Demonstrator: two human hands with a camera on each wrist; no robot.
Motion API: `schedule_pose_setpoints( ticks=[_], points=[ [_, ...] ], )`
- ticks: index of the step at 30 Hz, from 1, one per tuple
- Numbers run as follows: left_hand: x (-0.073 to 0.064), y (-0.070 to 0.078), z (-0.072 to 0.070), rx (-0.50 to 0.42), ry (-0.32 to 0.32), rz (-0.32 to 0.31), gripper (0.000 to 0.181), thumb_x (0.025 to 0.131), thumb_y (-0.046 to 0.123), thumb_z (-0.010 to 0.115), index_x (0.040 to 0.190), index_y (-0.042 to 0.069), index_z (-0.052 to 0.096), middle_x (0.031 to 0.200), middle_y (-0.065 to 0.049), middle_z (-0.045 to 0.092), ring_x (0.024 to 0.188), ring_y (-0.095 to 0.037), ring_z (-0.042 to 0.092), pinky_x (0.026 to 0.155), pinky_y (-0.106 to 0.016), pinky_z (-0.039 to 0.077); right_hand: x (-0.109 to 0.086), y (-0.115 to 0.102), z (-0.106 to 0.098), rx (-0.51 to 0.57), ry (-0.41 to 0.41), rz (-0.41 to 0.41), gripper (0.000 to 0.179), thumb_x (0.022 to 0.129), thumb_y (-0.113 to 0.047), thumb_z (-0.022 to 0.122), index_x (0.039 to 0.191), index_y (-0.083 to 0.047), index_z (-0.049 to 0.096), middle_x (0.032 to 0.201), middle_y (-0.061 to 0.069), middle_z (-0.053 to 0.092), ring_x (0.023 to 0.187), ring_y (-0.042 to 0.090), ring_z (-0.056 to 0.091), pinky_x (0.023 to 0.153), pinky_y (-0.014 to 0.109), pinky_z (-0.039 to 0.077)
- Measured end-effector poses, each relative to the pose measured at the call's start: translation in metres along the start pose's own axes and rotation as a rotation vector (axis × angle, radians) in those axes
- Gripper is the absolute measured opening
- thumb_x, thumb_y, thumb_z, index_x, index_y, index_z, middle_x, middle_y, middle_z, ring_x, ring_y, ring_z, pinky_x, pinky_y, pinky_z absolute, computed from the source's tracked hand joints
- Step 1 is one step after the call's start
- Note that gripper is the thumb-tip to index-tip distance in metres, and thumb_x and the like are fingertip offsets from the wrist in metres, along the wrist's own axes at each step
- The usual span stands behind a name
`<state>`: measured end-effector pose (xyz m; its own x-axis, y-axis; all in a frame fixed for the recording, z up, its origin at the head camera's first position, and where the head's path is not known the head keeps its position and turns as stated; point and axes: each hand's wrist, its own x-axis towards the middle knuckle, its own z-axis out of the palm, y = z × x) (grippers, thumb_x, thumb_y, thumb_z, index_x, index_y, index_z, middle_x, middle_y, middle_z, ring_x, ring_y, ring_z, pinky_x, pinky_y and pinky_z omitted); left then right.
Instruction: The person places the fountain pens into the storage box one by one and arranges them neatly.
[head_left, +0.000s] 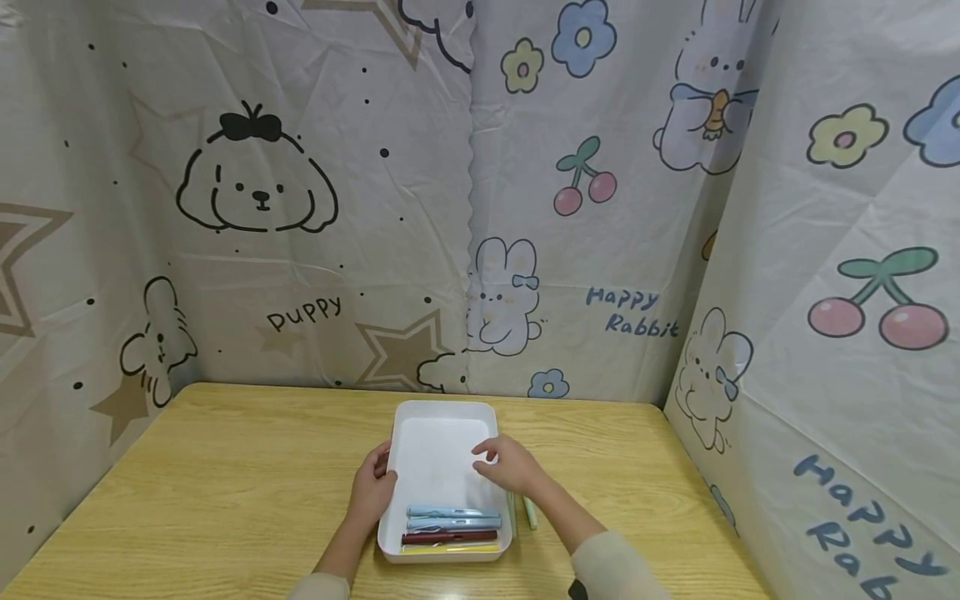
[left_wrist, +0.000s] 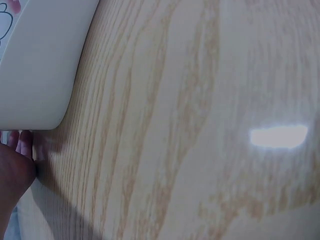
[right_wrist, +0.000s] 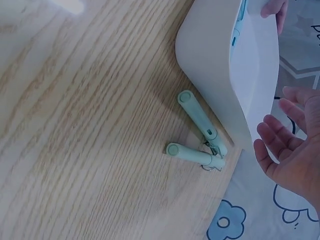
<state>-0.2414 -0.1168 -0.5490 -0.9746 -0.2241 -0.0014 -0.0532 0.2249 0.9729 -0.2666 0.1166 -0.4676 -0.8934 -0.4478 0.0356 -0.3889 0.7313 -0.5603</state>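
Observation:
A white tray [head_left: 431, 454] stands lengthwise before me on the table. My left hand [head_left: 371, 487] grips its left wall, thumb at the rim and fingers outside. Across the tray's near end lie light blue pens [head_left: 453, 523], a dark red pen [head_left: 450, 538] and a yellow pen [head_left: 450, 549]. Over the right rim hovers my right hand [head_left: 510, 465], its fingers loosely bent and nothing between them, as the right wrist view also shows. Two light green pens, one nearer the tray [right_wrist: 200, 117] and one farther out [right_wrist: 190, 154], lie on the table beside the right wall.
The wooden table [head_left: 262, 475] extends to both sides of the tray. Patterned cloth [head_left: 420, 208] hangs behind the table's back edge, and more cloth [head_left: 810, 400] closes off the right side. Light glares off the tabletop [left_wrist: 279, 136] in the left wrist view.

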Motion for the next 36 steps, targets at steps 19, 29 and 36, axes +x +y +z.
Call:
schedule_pose_setpoints(
  ticks=[19,29,36],
  points=[
    [-0.002,0.003,-0.001,-0.004,0.001,0.003,0.052,0.088,-0.001,0.043,0.139,0.002,0.038,0.131,-0.026,0.050,0.116,-0.037,0.051,0.091,-0.045,0.048,-0.009,0.025,-0.010,-0.013,0.098,0.128,0.029,0.087,-0.020,0.059,0.108,-0.002,0.066,0.090,0.009,0.058,0.077,0.018,0.050,0.061,0.029,0.040],
    [-0.002,0.003,-0.001,-0.006,0.002,-0.013,0.051,0.089,0.001,0.043,0.140,0.003,0.038,0.133,-0.025,0.049,0.117,-0.036,0.051,0.093,-0.046,0.047,-0.013,0.035,-0.012,-0.022,0.139,0.218,0.029,0.085,-0.023,0.061,0.106,-0.004,0.067,0.089,0.007,0.058,0.079,0.018,0.052,0.064,0.031,0.042],
    [-0.001,0.002,-0.001,-0.014,0.000,-0.004,0.051,0.089,0.000,0.042,0.140,0.003,0.038,0.133,-0.025,0.049,0.117,-0.036,0.051,0.093,-0.046,0.047,-0.016,0.040,-0.010,-0.033,0.150,0.268,0.029,0.084,-0.023,0.061,0.105,-0.005,0.067,0.086,0.006,0.058,0.076,0.017,0.051,0.061,0.030,0.041]
  ],
)
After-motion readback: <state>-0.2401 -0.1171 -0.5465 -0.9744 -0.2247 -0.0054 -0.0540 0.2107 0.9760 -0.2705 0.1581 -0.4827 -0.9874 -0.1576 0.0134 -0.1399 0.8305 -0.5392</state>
